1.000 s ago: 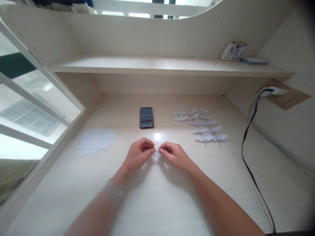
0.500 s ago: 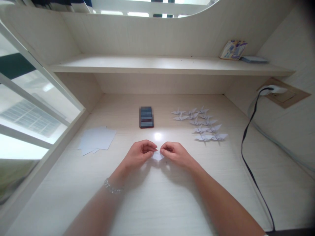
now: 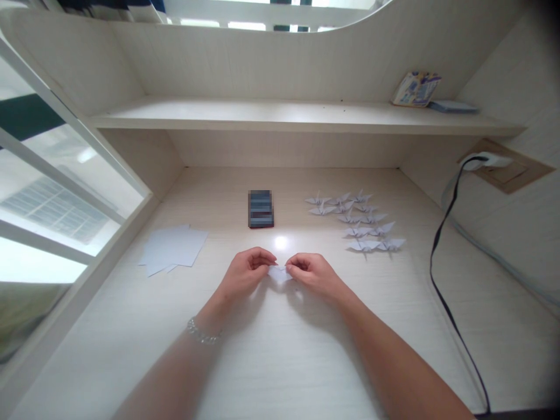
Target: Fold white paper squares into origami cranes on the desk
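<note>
Between my two hands is a small folded piece of white paper (image 3: 280, 274), just above the desk near the middle of the head view. My left hand (image 3: 249, 271) pinches its left edge between thumb and fingers. On the other side my right hand (image 3: 312, 273) grips the right edge in the same way, thumb toward me. Parts of the paper are hidden behind the fingertips. To the right, several white folded paper cranes (image 3: 365, 245) stand in rough rows. A loose pile of white paper sheets (image 3: 175, 245) lies to the left.
Beyond my hands a dark phone (image 3: 261, 209) lies on the desk (image 3: 280, 361). A shelf (image 3: 245, 111) crosses the back, holding a small colourful box (image 3: 415, 88) at its right end. From the wall socket (image 3: 510, 169), a black cable (image 3: 437, 233) runs down the right side.
My left hand has shifted slightly left, widening the gap between my hands, and more of the folded paper shows between them. My right hand has barely moved.
</note>
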Demonstrator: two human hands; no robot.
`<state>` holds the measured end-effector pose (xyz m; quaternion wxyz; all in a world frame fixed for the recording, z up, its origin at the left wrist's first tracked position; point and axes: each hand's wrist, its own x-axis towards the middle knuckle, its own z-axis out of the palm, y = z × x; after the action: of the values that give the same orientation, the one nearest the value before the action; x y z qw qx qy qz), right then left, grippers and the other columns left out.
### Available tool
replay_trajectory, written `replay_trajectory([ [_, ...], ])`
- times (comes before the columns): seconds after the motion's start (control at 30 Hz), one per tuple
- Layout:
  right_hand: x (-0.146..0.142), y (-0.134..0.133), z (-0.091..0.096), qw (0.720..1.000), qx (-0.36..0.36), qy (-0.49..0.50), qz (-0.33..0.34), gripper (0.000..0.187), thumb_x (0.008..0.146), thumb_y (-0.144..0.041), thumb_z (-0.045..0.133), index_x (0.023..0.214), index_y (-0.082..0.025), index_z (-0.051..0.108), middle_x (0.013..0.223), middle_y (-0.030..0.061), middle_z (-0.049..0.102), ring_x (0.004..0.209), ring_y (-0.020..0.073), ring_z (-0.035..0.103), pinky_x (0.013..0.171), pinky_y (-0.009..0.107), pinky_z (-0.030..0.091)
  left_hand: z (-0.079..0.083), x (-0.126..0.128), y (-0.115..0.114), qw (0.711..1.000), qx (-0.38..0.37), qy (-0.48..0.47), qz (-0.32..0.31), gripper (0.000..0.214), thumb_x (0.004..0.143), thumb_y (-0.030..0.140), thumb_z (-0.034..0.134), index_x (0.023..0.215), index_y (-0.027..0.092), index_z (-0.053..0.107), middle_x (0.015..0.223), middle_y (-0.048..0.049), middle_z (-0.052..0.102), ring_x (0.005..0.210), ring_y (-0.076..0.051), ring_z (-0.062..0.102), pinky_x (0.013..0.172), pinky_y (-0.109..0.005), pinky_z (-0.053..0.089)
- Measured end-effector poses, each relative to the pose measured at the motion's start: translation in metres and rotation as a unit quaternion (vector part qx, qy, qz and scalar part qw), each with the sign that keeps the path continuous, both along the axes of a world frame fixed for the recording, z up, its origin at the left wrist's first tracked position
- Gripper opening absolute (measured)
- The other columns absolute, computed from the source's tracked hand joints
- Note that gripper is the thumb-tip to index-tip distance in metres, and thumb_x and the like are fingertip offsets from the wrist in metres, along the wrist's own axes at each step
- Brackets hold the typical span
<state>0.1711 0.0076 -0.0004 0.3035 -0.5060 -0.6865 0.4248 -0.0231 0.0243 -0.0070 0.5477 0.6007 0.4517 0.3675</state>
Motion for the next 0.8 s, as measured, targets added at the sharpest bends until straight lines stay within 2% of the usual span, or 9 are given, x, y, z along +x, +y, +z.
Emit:
replay_trajectory([
  [0.13,-0.001,0.000,-0.001,1.000,0.005,-0.002,-0.016,0.018,0.078,-0.021,0.049,0.076,-0.016,0.065,0.068,0.0010,0.064,0.062,0.0126,0.054,0.055,0.022,0.037,-0.001,0.001,0.000,1.000,0.005,-0.007,0.009,0.015,0.071,0.019,0.062,0.085,0.014,0.063,0.085,-0.0073,0.068,0.078,-0.017,0.063,0.072,-0.028,0.050],
  [0.27,-0.001,-0.001,-0.001,1.000,-0.001,-0.001,-0.004,0.018,0.079,-0.021,0.049,0.078,-0.016,0.066,0.071,0.0020,0.065,0.064,0.0133,0.056,0.057,0.023,0.039,-0.003,0.002,0.000,0.999,0.021,-0.013,0.033,0.019,0.073,0.024,0.064,0.089,0.014,0.061,0.084,-0.0068,0.066,0.078,-0.016,0.063,0.073,-0.028,0.049],
  [0.47,-0.005,-0.003,0.000,1.000,0.011,0.006,0.009,0.016,0.081,-0.026,0.052,0.080,-0.017,0.065,0.073,0.0014,0.064,0.066,0.0130,0.055,0.059,0.023,0.039,-0.003,0.003,-0.003,0.999,0.039,0.008,0.005,0.023,0.077,0.025,0.062,0.097,0.015,0.059,0.085,-0.0065,0.065,0.080,-0.016,0.062,0.072,-0.027,0.049],
  [0.6,-0.007,-0.001,-0.008,0.999,0.015,0.034,-0.033,0.017,0.082,-0.028,0.050,0.076,-0.016,0.060,0.068,0.0001,0.058,0.061,0.0119,0.050,0.056,0.023,0.037,-0.003,0.009,-0.005,0.998,0.006,-0.050,0.037,0.034,0.076,0.028,0.064,0.106,0.016,0.054,0.084,-0.0056,0.065,0.079,-0.016,0.062,0.071,-0.028,0.049],
  [0.67,-0.009,0.001,-0.013,0.996,0.021,0.058,-0.062,0.018,0.083,-0.030,0.049,0.076,-0.016,0.058,0.068,0.0000,0.057,0.061,0.0122,0.049,0.056,0.023,0.038,-0.002,0.012,-0.006,0.998,-0.004,-0.062,0.023,0.034,0.073,0.029,0.067,0.102,0.015,0.056,0.086,-0.0063,0.065,0.081,-0.017,0.062,0.072,-0.029,0.049],
  [0.8,-0.013,0.002,-0.020,0.989,0.022,0.106,-0.103,0.018,0.084,-0.033,0.049,0.080,-0.017,0.057,0.073,0.0015,0.058,0.066,0.0138,0.051,0.061,0.025,0.041,-0.003,0.016,-0.009,1.000,0.013,-0.004,-0.024,0.022,0.075,0.033,0.064,0.083,0.013,0.062,0.083,-0.0069,0.066,0.077,-0.017,0.061,0.070,-0.029,0.048],
])
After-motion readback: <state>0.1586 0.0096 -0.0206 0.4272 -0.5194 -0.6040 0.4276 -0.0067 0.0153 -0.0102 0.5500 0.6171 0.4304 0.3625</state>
